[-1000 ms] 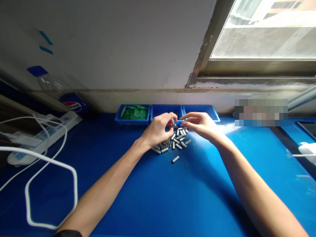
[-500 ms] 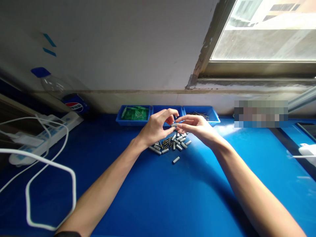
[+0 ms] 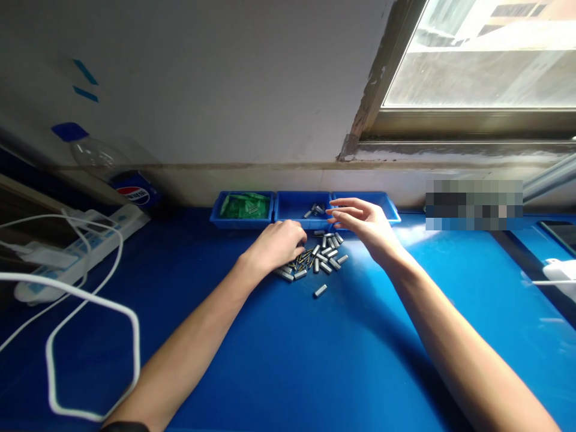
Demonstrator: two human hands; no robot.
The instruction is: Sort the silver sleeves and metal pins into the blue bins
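Note:
My left hand [image 3: 278, 243] is at the left side of a pile on the blue table, its fingers curled down and closed. Its fingertips are partly hidden, so what they grip cannot be made out. Beside it lie several thin brass-coloured screws [image 3: 304, 260] among short grey metal bars [image 3: 325, 267]. One grey bar [image 3: 320, 291] lies apart, nearer to me. My right hand [image 3: 365, 225] hovers in front of the right blue tray [image 3: 394, 210], fingers apart and nothing visible in them. Several small metal pieces [image 3: 318, 209] lie in the middle blue tray [image 3: 288, 223].
The left blue tray [image 3: 234, 224] holds green plastic bags [image 3: 245, 206]. At the left are a white power strip [image 3: 40, 288], looped white cables [image 3: 135, 336] and a blue-capped bottle [image 3: 96, 156]. A phone [image 3: 560, 234] lies far right. A wall and window stand behind.
My left hand has moved down and left from the small grey piece to the pile. My right hand has moved slightly right, and its fingers have parted; the piece is no longer between my hands.

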